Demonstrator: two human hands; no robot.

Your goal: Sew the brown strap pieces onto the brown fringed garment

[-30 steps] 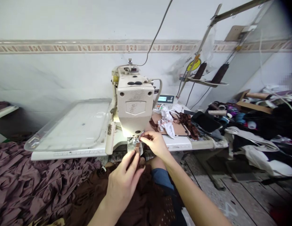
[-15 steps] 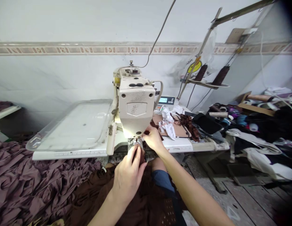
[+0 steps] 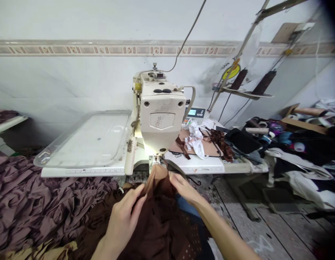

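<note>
A brown garment (image 3: 167, 220) lies across my lap, with one part raised to the needle area of the cream sewing machine (image 3: 162, 115). On the left of that raised part, my left hand (image 3: 125, 215) pinches the cloth between thumb and fingers. My right hand (image 3: 185, 187) grips the same cloth on its right side, close below the machine head. Between the hands the fabric is drawn up into a peak under the lit presser foot (image 3: 155, 160). Small shiny dots run along the garment's lower right.
A clear plastic tray lid (image 3: 83, 141) lies on the left of the machine table. To the right are white and brown scraps (image 3: 195, 139), a control panel (image 3: 195, 112) and a thread stand with brown cones (image 3: 264, 82). Mauve cloth (image 3: 43, 209) is heaped at left.
My right hand has come down from beside the machine head onto the brown cloth. My left hand has shifted down and left from the presser foot. The cloth is now spread between them.
</note>
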